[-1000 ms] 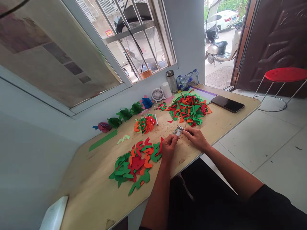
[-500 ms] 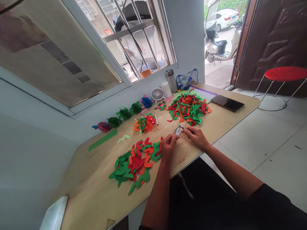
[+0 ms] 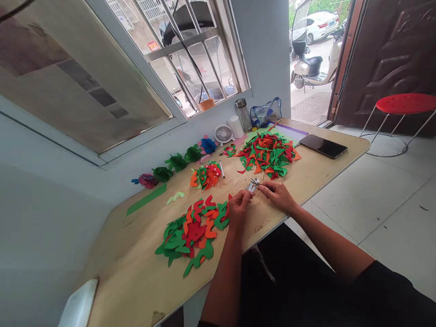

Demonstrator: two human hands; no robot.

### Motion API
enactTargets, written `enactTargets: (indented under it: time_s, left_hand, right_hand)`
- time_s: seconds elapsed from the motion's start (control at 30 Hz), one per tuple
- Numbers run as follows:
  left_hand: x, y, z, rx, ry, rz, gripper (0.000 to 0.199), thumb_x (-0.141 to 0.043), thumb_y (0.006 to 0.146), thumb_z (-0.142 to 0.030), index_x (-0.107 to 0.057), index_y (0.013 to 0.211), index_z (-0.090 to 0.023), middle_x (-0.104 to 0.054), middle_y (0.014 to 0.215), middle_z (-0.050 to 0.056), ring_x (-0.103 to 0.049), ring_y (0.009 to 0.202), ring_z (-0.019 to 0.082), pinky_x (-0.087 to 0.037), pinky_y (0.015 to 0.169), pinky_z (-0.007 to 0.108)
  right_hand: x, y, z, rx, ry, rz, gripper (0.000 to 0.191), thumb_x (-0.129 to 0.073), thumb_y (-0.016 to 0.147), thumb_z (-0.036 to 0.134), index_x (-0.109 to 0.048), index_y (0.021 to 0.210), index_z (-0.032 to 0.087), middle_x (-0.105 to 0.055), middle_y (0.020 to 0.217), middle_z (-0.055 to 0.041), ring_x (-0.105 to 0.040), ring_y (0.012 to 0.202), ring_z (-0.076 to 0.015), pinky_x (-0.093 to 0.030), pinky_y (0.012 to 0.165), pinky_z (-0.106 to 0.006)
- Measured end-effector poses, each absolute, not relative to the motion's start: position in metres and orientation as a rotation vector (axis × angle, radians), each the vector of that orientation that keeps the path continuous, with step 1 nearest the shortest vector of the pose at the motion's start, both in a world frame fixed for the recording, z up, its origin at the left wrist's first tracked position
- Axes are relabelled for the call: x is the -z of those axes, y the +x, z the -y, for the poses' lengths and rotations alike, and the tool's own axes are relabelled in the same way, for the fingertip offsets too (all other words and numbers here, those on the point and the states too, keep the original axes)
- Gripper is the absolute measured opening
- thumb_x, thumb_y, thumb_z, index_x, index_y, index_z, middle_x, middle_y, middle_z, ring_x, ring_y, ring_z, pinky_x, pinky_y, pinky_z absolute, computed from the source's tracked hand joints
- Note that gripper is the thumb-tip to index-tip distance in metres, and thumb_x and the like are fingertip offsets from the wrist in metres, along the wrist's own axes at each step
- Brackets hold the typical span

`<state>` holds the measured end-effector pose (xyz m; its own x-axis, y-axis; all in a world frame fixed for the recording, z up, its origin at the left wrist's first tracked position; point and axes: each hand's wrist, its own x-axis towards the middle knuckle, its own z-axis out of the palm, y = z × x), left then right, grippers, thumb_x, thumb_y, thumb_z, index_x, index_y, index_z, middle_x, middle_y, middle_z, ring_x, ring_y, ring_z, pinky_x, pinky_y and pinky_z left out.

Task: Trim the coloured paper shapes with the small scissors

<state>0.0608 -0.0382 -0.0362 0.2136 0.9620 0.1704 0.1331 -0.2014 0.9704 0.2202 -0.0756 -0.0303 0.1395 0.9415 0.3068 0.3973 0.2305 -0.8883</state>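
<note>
Here the left hand [image 3: 240,203] has its fingers closed on a white piece [image 3: 251,188] over the table [image 3: 126,259], the right hand [image 3: 278,195] gripping a small metal tool [image 3: 255,182] against it! Behind, a clear pouch [image 3: 265,113] shows something blue inside; the red sign [image 3: 153,46] outside is too small to read.

A head-worn camera looks forward and down over the nearby table [image 3: 126,254], a brown door [image 3: 391,59] at upper right.
</note>
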Motion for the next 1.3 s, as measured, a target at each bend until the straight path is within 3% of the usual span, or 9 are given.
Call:
enactTargets:
  time_s: [0.33, 0.67, 1.3]
  left_hand:
    - [0.0377, 0.0604, 0.0371, -1.079, 1.623, -1.011, 0.023, -0.059, 0.079, -0.034, -0.068, 0.068, -0.016, -0.067, 0.072, 0.004, -0.058, 0.070, 0.015, -0.043, 0.063, 0.024]
    - [0.0363, 0.0609, 0.0380, -1.055, 1.676, -1.008, 0.023, -0.059, 0.079, -0.035, -0.069, 0.070, -0.016, -0.067, 0.071, 0.004, -0.059, 0.071, 0.017, -0.044, 0.064, 0.025]
    - [0.0336, 0.0621, 0.0398, -1.035, 1.655, -1.037, 0.023, -0.061, 0.078, -0.036, -0.069, 0.069, -0.016, -0.067, 0.069, 0.003, -0.059, 0.070, 0.017, -0.044, 0.066, 0.026]
  right_hand:
    - [0.0297, 0.2204, 0.0764, -0.675, -1.329, 1.478, 0.036, -0.046, 0.088, 0.046, -0.064, 0.075, 0.016, -0.049, 0.060, 0.0022, -0.043, 0.058, -0.0112, -0.032, 0.055, -0.024]
    - [0.0365, 0.2212, 0.0739, -0.645, -1.348, 1.509, 0.034, -0.048, 0.087, 0.044, -0.068, 0.084, 0.017, -0.061, 0.069, -0.0010, -0.049, 0.064, -0.0134, -0.035, 0.059, -0.025]
    - [0.0358, 0.2210, 0.0740, -0.602, -1.374, 1.531, 0.034, -0.048, 0.087, 0.045, -0.069, 0.085, 0.018, -0.063, 0.070, -0.0013, -0.052, 0.066, -0.0142, -0.035, 0.059, -0.025]
